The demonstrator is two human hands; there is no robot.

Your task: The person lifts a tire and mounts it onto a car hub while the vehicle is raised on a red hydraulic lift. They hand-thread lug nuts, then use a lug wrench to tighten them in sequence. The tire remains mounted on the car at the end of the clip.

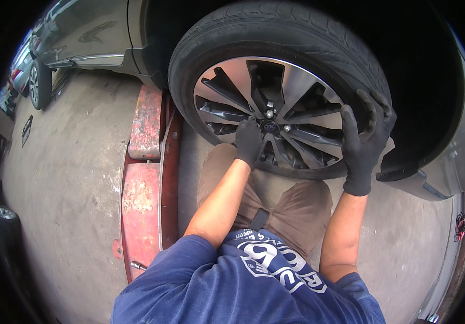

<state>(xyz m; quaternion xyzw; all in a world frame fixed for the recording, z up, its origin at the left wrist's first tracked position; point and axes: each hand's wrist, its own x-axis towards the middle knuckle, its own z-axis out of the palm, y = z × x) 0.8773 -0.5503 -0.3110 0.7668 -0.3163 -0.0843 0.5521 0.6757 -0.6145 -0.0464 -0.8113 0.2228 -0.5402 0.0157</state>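
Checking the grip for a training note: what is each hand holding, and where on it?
The right hand grips the tyre at its right edge. The left hand rests at the wheel hub; whether it holds anything cannot be told.

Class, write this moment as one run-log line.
left hand: black glove, at hub of silver alloy wheel | right hand: black glove, gripping black rubber tyre
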